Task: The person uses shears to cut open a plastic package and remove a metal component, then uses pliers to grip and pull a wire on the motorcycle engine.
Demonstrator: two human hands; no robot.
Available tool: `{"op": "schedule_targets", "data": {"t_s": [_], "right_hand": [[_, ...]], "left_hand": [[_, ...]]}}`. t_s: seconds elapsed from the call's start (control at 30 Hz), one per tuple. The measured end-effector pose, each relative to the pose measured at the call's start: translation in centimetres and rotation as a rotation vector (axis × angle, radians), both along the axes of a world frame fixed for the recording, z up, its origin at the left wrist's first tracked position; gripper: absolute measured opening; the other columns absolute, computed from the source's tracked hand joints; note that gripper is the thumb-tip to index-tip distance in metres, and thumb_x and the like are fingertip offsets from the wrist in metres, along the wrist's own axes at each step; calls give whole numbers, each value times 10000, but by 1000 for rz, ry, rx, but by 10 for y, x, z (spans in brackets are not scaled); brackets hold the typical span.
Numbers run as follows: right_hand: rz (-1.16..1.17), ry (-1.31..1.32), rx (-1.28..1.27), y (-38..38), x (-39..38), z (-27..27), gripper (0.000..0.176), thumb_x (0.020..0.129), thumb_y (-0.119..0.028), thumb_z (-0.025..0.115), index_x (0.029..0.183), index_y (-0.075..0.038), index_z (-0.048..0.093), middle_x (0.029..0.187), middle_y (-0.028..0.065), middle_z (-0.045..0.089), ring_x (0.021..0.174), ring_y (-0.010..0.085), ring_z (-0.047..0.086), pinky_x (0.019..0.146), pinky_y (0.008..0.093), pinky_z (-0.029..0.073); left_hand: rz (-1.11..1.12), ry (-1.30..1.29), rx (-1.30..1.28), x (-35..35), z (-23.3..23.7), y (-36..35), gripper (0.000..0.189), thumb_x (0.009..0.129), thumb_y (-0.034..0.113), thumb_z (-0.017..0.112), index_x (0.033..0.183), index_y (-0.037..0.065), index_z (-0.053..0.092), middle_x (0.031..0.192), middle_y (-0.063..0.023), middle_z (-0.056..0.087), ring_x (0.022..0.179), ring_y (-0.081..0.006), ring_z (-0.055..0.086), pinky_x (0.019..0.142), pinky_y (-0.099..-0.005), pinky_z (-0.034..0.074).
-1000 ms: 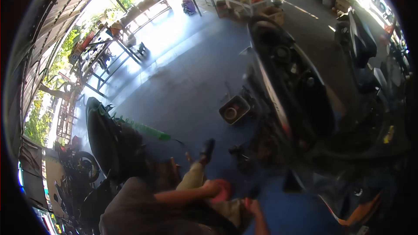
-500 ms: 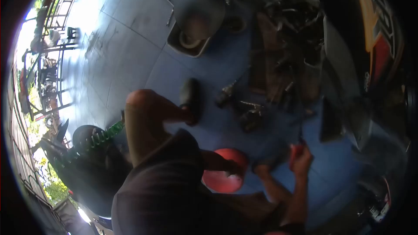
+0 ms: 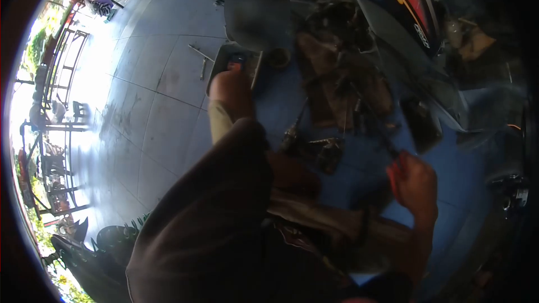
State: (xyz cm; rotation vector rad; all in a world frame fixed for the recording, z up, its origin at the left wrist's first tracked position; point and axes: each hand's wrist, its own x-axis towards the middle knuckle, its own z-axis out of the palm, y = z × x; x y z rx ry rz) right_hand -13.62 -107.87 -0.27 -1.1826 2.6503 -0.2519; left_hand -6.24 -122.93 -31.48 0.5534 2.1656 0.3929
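Thin dark-shafted tool: its lower end sits in the right grip, a bare hand fisted tightly round it at the right of centre, and the shaft slants up and left toward the underside of the motorcycle. The handle is hidden inside the fist. The left grip is blurred and low at the centre, against the person's thigh; I cannot tell whether it is open or closed. Just above it, loose dark engine parts lie on the blue floor. Beyond the raised knee, a shallow tray rests at upper centre, with wrenches just left of it.
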Motion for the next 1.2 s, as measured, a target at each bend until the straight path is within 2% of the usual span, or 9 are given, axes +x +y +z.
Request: {"op": "schedule_targets", "data": {"t_s": [0.23, 0.4, 0.47, 0.5, 0.63, 0.8, 0.87, 0.97, 1.2], "right_hand": [[-231, -24, -322, 7, 37, 20, 321, 840, -227, 740, 889, 45, 578, 700, 157, 580, 607, 292, 528, 606, 409, 434], [-163, -25, -194, 3, 26, 16, 351, 824, -248, 753, 841, 39, 553, 724, 192, 596, 634, 363, 560, 610, 436, 431], [-153, -49, -134, -6, 22, 14, 371, 810, -264, 764, 831, 38, 549, 737, 206, 602, 656, 390, 573, 615, 445, 432], [-94, -41, -104, -7, 22, 11, 387, 793, -276, 775, 827, 36, 549, 756, 218, 608, 687, 410, 585, 627, 458, 438], [-31, -37, -71, 1, -2, -30, 361, 722, -191, 819, 964, 16, 648, 764, 177, 660, 692, 303, 650, 633, 393, 495], [-94, 11, -73, -13, -24, -74, 386, 723, -199, 820, 1007, 11, 663, 739, 169, 657, 660, 306, 645, 629, 383, 507], [-183, -178, 8, -20, -27, -78, 464, 743, -310, 804, 1013, 33, 647, 866, 212, 651, 815, 409, 634, 716, 454, 504], [-168, -179, 98, -28, -42, -98, 480, 763, -351, 786, 1036, 16, 642, 916, 192, 658, 859, 386, 647, 736, 448, 517], [-94, -58, -69, -47, -43, -80, 391, 748, -301, 807, 956, -23, 627, 778, 144, 642, 699, 340, 631, 631, 422, 505]], "left_hand": [[6, 121, 7, -16, 25, -87, 365, 830, 248, 645, 1142, 61, 670, 1009, -94, 710, 960, -242, 682, 730, -479, 558], [27, 169, -11, -42, 32, -171, 378, 829, 253, 648, 1151, 56, 666, 1012, -92, 709, 965, -234, 680, 737, -482, 557], [1014, -15, -165, -12, 48, -245, 383, 838, 320, 637, 1114, 58, 675, 1050, -123, 710, 911, -267, 706, 817, -455, 550], [1379, 234, -293, 2, 39, -269, 340, 847, 310, 624, 1079, 70, 688, 1059, -131, 707, 962, -271, 700, 811, -466, 551], [1937, 550, -468, 42, -8, -385, 285, 913, 258, 514, 1022, 51, 678, 1054, -169, 701, 1000, -329, 683, 827, -434, 554], [1860, 518, -720, 69, -60, -464, 314, 894, 293, 546, 1108, 83, 639, 1150, -154, 657, 1105, -329, 629, 885, -438, 527], [1968, 286, -643, 65, -82, -478, 420, 880, 317, 552, 1237, 95, 566, 1234, -129, 628, 1186, -313, 583, 978, -452, 468], [1848, 61, -594, 61, -105, -495, 632, 752, 424, 760, 1270, 128, 552, 1275, -110, 614, 1193, -281, 587, 982, -416, 478], [1539, 339, -642, 66, -91, -531, 359, 839, 281, 622, 1147, 101, 662, 1188, -136, 661, 1112, -316, 633, 916, -440, 518]]}}
